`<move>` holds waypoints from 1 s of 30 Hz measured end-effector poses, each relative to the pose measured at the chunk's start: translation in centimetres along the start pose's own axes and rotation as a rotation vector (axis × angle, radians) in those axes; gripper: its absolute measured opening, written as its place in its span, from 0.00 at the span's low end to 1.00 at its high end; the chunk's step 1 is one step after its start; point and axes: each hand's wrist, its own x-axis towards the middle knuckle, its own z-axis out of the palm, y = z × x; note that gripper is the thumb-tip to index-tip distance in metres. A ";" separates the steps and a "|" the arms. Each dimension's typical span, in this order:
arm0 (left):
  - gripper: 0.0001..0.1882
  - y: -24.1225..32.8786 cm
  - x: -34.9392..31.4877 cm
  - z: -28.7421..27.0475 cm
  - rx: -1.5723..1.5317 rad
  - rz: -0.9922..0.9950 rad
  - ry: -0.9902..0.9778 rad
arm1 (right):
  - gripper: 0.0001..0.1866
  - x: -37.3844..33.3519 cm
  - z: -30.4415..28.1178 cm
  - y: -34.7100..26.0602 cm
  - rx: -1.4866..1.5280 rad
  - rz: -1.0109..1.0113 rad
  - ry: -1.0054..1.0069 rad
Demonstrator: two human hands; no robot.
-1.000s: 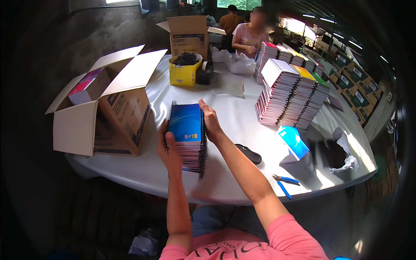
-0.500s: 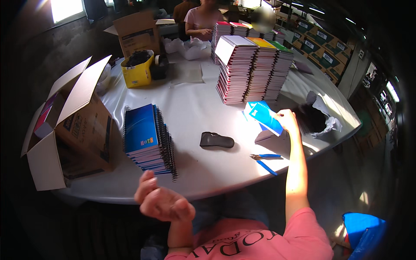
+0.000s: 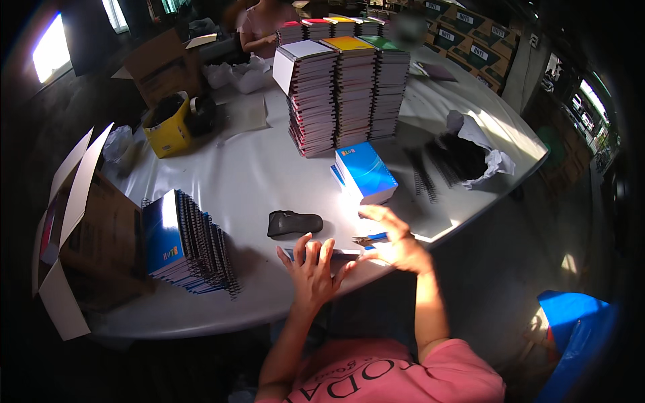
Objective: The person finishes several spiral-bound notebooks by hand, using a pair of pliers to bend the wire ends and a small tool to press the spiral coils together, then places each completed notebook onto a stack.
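A thin blue-edged notebook, seen almost edge-on, is at the table's near edge between my hands. My left hand has its fingers over the notebook and its thumb on the near side. At the notebook's right end is my right hand, thumb close to the edge and fingers spread wide apart. Blue-handled cutting pliers lie partly hidden behind that hand. Beyond them sits a small stack of blue-covered notebooks with no coils showing. A black case rests left of the pliers.
Coil-bound blue notebooks are stacked at left, beside an open carton. Tall notebook stacks stand at the back. Black spiral coils lie at right near crumpled paper. A yellow container and another person are farther back.
My right hand has come back from the blue stack to the near edge with a notebook. My left hand has moved forward to meet it. The view has shifted.
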 end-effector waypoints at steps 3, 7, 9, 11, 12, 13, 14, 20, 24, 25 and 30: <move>0.35 1.6 1.4 0.0 -0.068 -0.063 0.038 | 0.31 2.7 -7.3 5.3 -0.064 0.279 0.363; 0.31 1.8 2.0 1.6 -0.006 -0.155 0.137 | 0.35 7.3 -6.9 16.1 -0.782 0.726 0.358; 0.30 1.7 1.8 1.6 -0.005 -0.149 0.128 | 0.30 7.7 -7.4 16.4 -0.913 0.831 0.109; 0.28 1.6 2.0 1.0 0.011 -0.158 0.188 | 0.25 9.1 -9.3 16.8 -0.784 0.838 0.007; 0.28 1.4 1.9 0.6 0.015 -0.131 0.244 | 0.23 9.4 -10.1 16.7 -0.828 0.792 -0.008; 0.28 1.1 1.6 0.3 0.019 -0.104 0.301 | 0.20 9.7 -10.9 16.6 -0.871 0.745 -0.023; 0.28 1.1 1.7 -0.1 0.023 -0.081 0.357 | 0.19 10.0 -11.5 16.1 -0.913 0.697 -0.042; 0.27 0.7 0.7 -0.6 0.056 -0.085 0.212 | 0.20 9.3 -13.9 13.9 -1.051 0.332 0.142; 0.27 1.0 1.2 -1.1 0.055 -0.064 0.307 | 0.30 7.9 -14.2 11.4 -0.652 0.289 0.271; 0.26 0.9 1.1 -1.1 0.053 -0.088 0.270 | 0.30 7.3 -13.6 10.4 -0.678 0.328 0.241; 0.27 0.5 1.1 -0.6 0.034 -0.145 0.185 | 0.14 5.5 -10.6 11.8 -0.586 0.317 0.119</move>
